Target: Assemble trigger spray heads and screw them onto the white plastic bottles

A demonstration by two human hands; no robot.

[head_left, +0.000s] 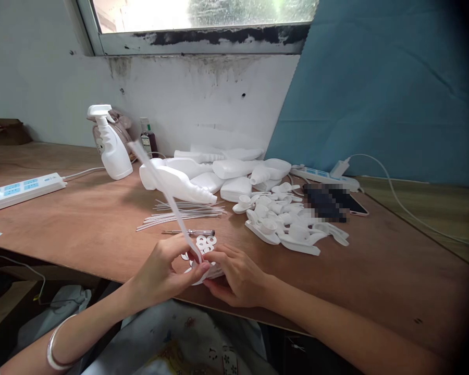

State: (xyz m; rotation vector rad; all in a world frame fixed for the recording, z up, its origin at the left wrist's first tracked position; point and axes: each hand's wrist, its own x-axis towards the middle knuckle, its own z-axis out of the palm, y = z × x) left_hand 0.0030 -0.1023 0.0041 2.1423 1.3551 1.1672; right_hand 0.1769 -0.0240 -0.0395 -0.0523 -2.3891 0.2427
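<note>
The tube (175, 209), slim, whitish and slightly see-through, bows gently from the lower centre of the frame toward the upper left, its far end blurred. The left hand (164, 265) pinches its lower end between thumb and fingers. The right hand (240, 276) grasps a white plastic part (216, 270), mostly hidden, beside that end. White rings (206, 244) lie just above the fingertips.

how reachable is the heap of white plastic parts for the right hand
Probably yes: bare tabletop lies between the right hand and the heap, though that hand is busy by the tube.
</note>
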